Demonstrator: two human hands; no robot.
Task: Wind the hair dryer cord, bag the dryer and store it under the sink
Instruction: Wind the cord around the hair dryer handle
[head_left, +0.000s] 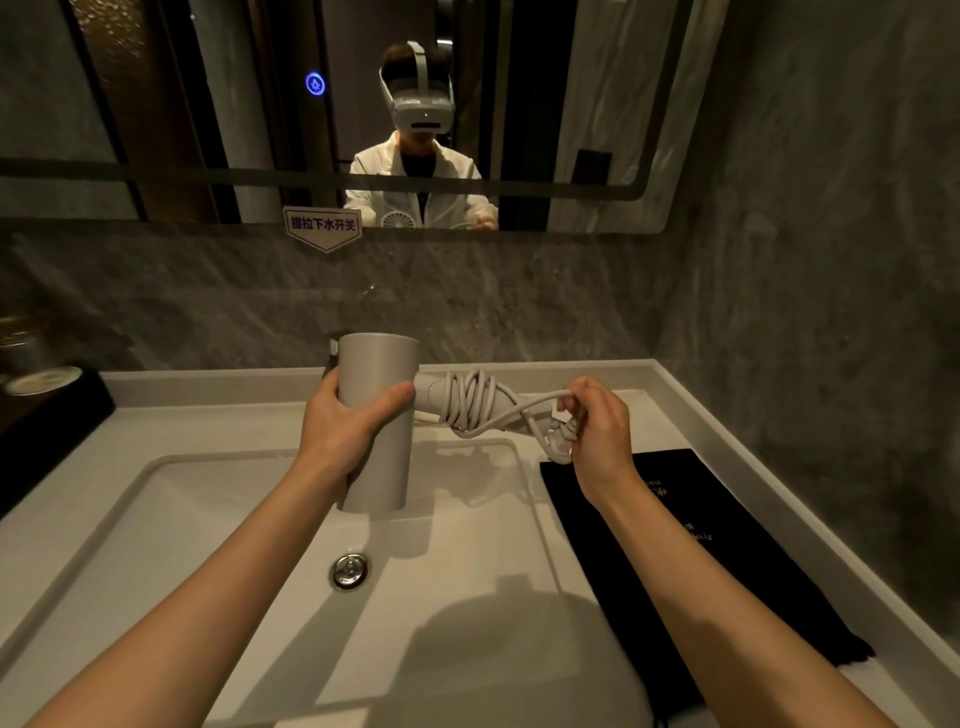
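Both bare forearms reach out over the white rectangular sink basin (218, 509), where the left hand (343, 421) is wrapped around the barrel of the pale grey hair dryer (376, 415). Its white cord (470, 400) is coiled round the handle, and the right hand (597, 431) pinches the loose plug end. Flat black fabric bag (691, 545) lies on the table's right edge, beside the basin.
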